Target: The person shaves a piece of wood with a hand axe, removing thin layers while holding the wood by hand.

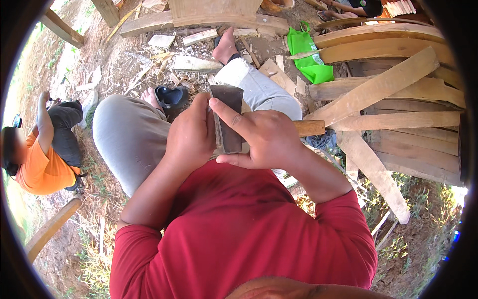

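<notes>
Close in, a red shirt (239, 234) fills the lower frame, and both forearms are seen rising from it toward the lap. A dark, flat blade (228, 119) is held just above the knees, standing nearly upright in the picture, its long axis running away from the body. The left hand (191, 134) is wrapped against the blade's left edge, fingers curled and clenched on it, though the fingertips themselves are hidden behind the metal. The right hand (266, 137) is laid across the blade's right side, gripping it too, with the forefinger stretched out along the flat toward the upper end and the thumb tucked below. A wooden handle (309, 128) is seen poking out to the right from behind the right hand, lying crosswise to the blade; so the right hand is the nearer one to the handle, the left the nearer to the bare edge. Beneath, grey trousers (129, 134) are spread over bent knees, and a black sandal (172, 97) is set by a bare foot. Farther out, wood chips (164, 65) are scattered on the dirt, curved planks (398, 94) are stacked to the right, a green bag (311, 57) is propped beside them, and a person in an orange shirt (40, 169) is crouched well apart at the left.
</notes>
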A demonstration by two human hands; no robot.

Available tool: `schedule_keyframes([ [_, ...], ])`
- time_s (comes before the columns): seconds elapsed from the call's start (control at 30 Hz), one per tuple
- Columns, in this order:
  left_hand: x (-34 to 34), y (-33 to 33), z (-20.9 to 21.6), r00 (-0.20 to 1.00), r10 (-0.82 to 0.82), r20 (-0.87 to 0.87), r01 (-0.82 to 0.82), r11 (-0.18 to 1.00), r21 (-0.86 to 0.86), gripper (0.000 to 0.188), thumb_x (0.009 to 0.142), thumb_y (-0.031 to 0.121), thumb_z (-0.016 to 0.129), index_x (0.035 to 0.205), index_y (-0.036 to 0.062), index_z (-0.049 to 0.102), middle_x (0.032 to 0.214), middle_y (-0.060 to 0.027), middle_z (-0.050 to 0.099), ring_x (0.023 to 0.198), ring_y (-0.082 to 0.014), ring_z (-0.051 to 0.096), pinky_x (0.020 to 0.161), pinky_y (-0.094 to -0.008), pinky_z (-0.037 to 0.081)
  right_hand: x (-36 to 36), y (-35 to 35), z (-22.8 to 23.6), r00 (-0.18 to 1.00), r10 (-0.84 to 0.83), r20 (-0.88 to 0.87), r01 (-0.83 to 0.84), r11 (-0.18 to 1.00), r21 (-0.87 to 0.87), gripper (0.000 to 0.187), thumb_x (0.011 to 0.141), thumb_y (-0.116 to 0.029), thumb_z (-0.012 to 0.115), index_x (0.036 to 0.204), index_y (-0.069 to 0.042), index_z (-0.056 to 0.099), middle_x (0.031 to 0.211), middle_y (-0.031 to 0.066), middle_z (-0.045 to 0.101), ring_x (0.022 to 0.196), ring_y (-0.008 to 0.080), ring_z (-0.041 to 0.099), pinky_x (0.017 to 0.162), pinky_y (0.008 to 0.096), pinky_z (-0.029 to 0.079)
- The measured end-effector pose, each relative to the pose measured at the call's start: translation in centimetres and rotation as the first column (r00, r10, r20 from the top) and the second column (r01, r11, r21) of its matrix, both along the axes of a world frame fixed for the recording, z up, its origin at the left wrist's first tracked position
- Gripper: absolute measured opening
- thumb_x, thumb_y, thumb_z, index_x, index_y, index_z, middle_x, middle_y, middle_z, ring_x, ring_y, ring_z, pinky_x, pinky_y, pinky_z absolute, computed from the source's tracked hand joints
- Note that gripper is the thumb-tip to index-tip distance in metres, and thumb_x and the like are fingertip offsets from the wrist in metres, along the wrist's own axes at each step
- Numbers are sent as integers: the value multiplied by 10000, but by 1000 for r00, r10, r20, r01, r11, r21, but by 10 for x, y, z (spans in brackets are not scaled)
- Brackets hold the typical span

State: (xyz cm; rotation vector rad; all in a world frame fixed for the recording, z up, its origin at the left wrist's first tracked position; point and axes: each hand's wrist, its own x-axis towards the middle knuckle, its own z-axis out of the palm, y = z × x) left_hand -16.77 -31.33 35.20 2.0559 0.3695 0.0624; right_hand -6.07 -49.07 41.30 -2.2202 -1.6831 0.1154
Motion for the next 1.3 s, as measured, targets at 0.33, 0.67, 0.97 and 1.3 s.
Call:
schedule_keyframes([
  [0.33, 6, 6, 6, 1000, 0, -2, 0, 976, 216, 482, 858, 220, 772, 1226, 22, 534, 984, -213, 736, 949, -471, 714, 746, -510, 553, 4, 9, 2, 996, -83, 15, 84, 996, -42, 1002, 837, -721, 742, 1648, -229, 419, 657, 49, 598, 577, 270, 639, 566, 414, 522],
  [0.67, 9, -2, 22, 1000, 9, 1, -9, 964, 266, 208, 1048, 158, 571, 1206, 26, 542, 882, -269, 701, 843, -498, 679, 724, -595, 493, 12, 1, 18, 977, -212, -25, 194, 931, -310, 901, 911, -664, 694, 1636, -211, 406, 860, 146, 726, 799, 353, 725, 669, 474, 566],
  [0.97, -4, 17, 7, 998, 59, 12, -55, 973, -223, 265, 1101, 213, 598, 1235, -9, 546, 753, -114, 612, 606, -204, 588, 598, -376, 475, 116, -83, 6, 679, -732, -51, 715, 676, -177, 782, 966, -550, 696, 1631, -241, 425, 1143, 213, 765, 1031, 426, 732, 867, 491, 583],
  [1.3, 10, 0, -17, 997, -9, -76, -35, 835, -550, 262, 1121, 180, 548, 1281, -24, 514, 765, -32, 585, 606, -88, 513, 539, -291, 434, 1, -25, -26, 999, -31, -33, 35, 990, 135, 930, 867, -672, 746, 1597, -148, 506, 700, 39, 592, 605, 225, 621, 585, 377, 517],
])
